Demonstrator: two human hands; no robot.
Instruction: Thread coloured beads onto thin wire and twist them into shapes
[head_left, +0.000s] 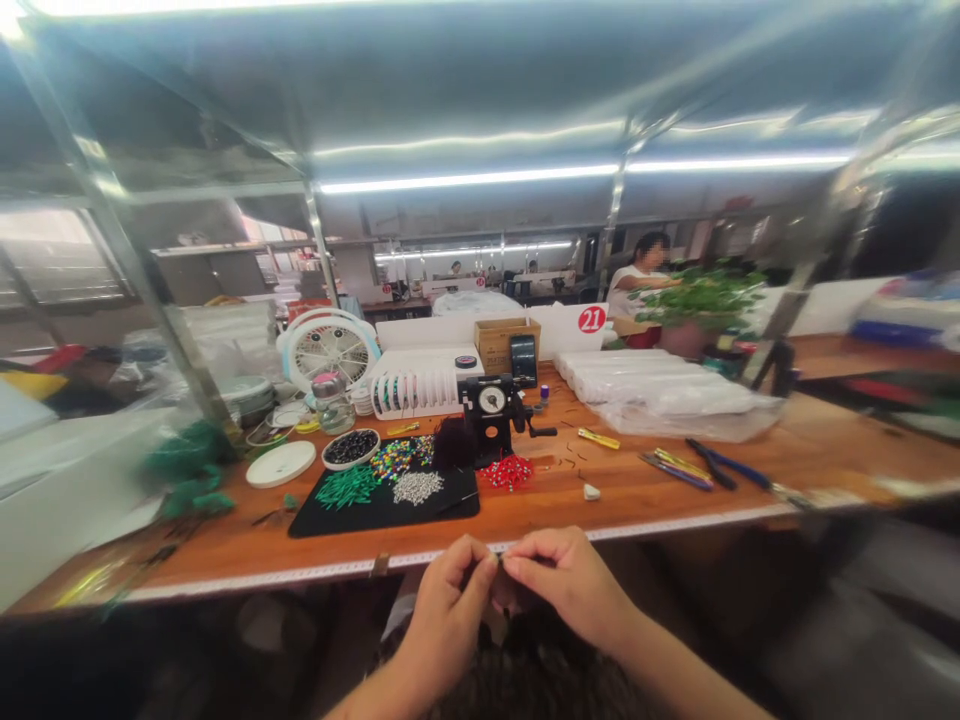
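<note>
My left hand (pixel 454 590) and my right hand (pixel 566 580) meet at the table's front edge, fingertips nearly touching. Both are closed in a pinch around something too small to make out. Beyond them lies a black mat (pixel 442 508) bearing green pieces (pixel 346 487), silvery beads (pixel 418 488) and multicoloured beads (pixel 393 459). A white dish of black beads (pixel 351 447) stands at the mat's back left. Small red pieces (pixel 507 471) are heaped right of the mat, in front of a black hand-cranked device with a dial (pixel 493 402).
Pliers with blue handles (pixel 739 468) and tweezers (pixel 675 470) lie at right. Behind are rolls in clear plastic (pixel 660 390), a rack of white spools (pixel 416 388), a white fan (pixel 331 355) and a cardboard box (pixel 495 340). A person (pixel 637 285) sits farther back. Metal posts flank the table.
</note>
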